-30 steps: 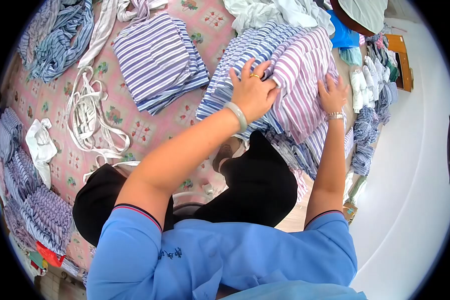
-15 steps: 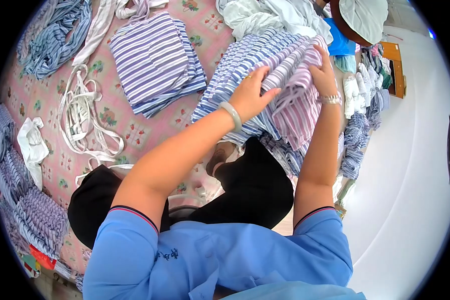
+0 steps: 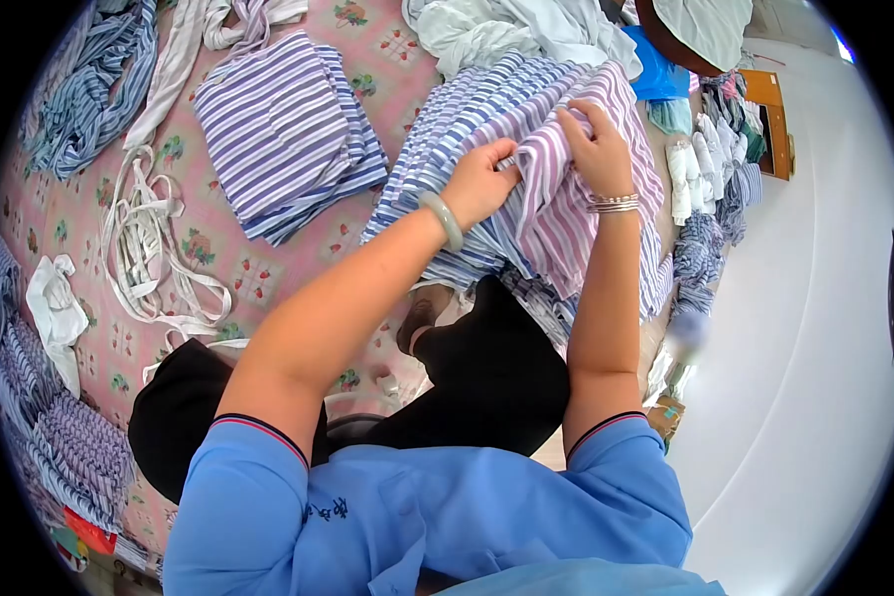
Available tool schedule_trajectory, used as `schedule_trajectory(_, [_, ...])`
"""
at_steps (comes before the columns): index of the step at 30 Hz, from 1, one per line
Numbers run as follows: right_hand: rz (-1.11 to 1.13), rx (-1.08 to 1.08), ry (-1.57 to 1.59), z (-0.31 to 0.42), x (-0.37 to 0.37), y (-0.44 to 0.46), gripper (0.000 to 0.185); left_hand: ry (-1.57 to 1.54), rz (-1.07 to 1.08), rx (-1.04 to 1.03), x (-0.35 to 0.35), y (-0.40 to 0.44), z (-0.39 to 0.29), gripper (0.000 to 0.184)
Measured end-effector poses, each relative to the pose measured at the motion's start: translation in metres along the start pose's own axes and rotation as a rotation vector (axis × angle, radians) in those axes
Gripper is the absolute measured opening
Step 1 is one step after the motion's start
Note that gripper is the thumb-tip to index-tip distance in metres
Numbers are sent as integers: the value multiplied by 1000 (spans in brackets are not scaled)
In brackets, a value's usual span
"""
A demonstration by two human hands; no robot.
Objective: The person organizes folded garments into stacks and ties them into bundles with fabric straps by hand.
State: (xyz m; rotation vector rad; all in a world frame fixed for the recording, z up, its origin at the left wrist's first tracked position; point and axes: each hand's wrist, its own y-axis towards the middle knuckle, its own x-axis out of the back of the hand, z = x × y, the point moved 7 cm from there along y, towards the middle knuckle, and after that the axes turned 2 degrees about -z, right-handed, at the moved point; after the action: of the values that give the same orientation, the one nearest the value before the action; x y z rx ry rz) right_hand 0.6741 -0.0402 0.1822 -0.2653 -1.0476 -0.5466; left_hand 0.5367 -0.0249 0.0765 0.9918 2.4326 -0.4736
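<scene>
A pink-and-white striped cloth point(image 3: 551, 228) lies folded over a row of blue-and-white striped cloths point(image 3: 457, 129). My left hand point(image 3: 481, 181), with a pale bangle at the wrist, pinches the edge of striped cloth at the left side of the pink one. On top of the pink cloth rests my right hand point(image 3: 598, 149), fingers bent and thumb apart from them, touching the fabric. A folded stack of blue-and-white striped cloth point(image 3: 278, 134) sits to the left of my left hand.
White ties point(image 3: 149, 248) lie tangled on the pink patterned sheet point(image 3: 253, 278). White cloth point(image 3: 477, 35) is heaped beyond the row, near a blue bag point(image 3: 655, 68). More striped bundles point(image 3: 74, 427) line the left edge; rolled cloths point(image 3: 700, 248) lie at the right.
The pink cloth's upper layer has been lifted, shifted and laid down again. My left hand has closed from a spread pose, and my right hand has moved left onto the cloth. The view has shifted slightly.
</scene>
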Motion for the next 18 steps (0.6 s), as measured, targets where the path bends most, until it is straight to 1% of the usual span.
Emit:
schedule_trajectory(1, [-38,20,-138,16,2,-3,41,3,-2,-4,-3,2,0,20])
schedule_trajectory(2, [-76,38,-276,30,8,-5,48,-30,-6,-72,-8,1,-4,21])
schedule_trajectory(3, [-74,36,-275,41,17,-8,48,-65,-8,-136,-11,-3,-7,22])
schedule_trajectory(5, [-4,-42,-295,49,29,-13,56,-5,19,-92,-18,-11,-21,22])
schedule_trajectory(6, [-73,89,-312,53,33,-14,60,81,27,-72,-23,-14,-29,22])
schedule_trajectory(7, [-72,90,-313,55,34,-18,60,166,34,-54,-27,-17,-36,21])
schedule_trajectory(8, [-48,176,-340,67,34,-29,64,207,-15,-97,-27,-20,-46,19])
schedule_trajectory(9, [-24,262,-366,79,33,-41,68,205,-14,-99,-27,-19,-43,19])
schedule_trajectory(10, [81,221,-354,84,29,-52,77,61,-40,-132,-23,-16,-38,19])
schedule_trajectory(11, [80,223,-355,80,23,-61,77,-83,-65,-165,-18,-13,-29,19])
schedule_trajectory(12, [-34,341,-372,75,17,-72,80,33,-25,-56,-5,-5,-12,23])
schedule_trajectory(13, [-147,454,-387,66,12,-83,83,-45,-30,-26,0,-3,-5,28])
schedule_trajectory(14, [-71,376,-299,45,2,-85,83,-123,-42,44,2,-6,-10,30])
schedule_trajectory(15, [-79,373,-303,33,-2,-89,83,-201,-51,115,3,-10,-19,32])
schedule_trajectory(16, [-86,380,-360,24,-6,-93,83,-146,14,117,5,-8,-25,42])
schedule_trajectory(17, [-96,389,-418,27,-6,-94,83,-142,23,106,6,-6,-23,42])
schedule_trajectory(18, [-39,311,-412,30,-9,-99,88,-24,60,5,5,-1,-24,46])
